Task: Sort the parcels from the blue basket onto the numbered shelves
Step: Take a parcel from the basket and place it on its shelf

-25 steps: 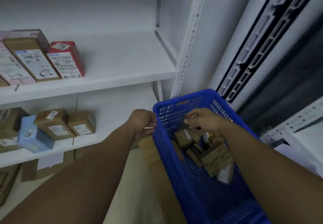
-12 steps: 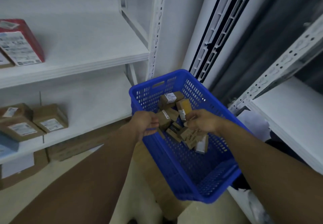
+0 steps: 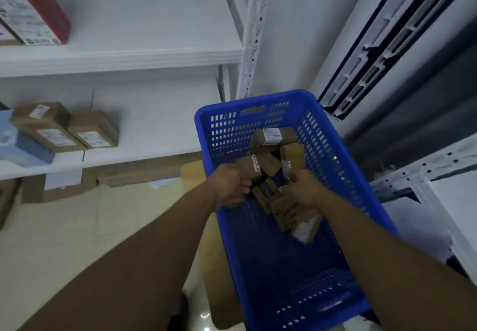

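The blue basket [image 3: 333,137] stands tilted in the middle, resting on a tan cardboard box [image 3: 192,174]. Several small brown parcels [image 3: 273,137] with white labels lie heaped in its far half. My left hand [image 3: 232,186] grips the basket's left rim. My right hand [image 3: 303,188] is inside the basket, fingers curled on an upright brown parcel [image 3: 293,153] in the heap. The white shelves stand to the left, an upper shelf [image 3: 134,55] and a lower shelf [image 3: 154,139]; no shelf numbers are readable.
A red box [image 3: 44,8] sits on the upper shelf. Two brown boxes [image 3: 51,129] and a blue parcel [image 3: 25,147] lie on the lower one. Cardboard [image 3: 64,188] leans on the floor beneath. Another white rack [image 3: 449,196] stands at right.
The view has swung right and then closed in on the basket. My right hand stayed among the parcels while the left kept hold of the rim.
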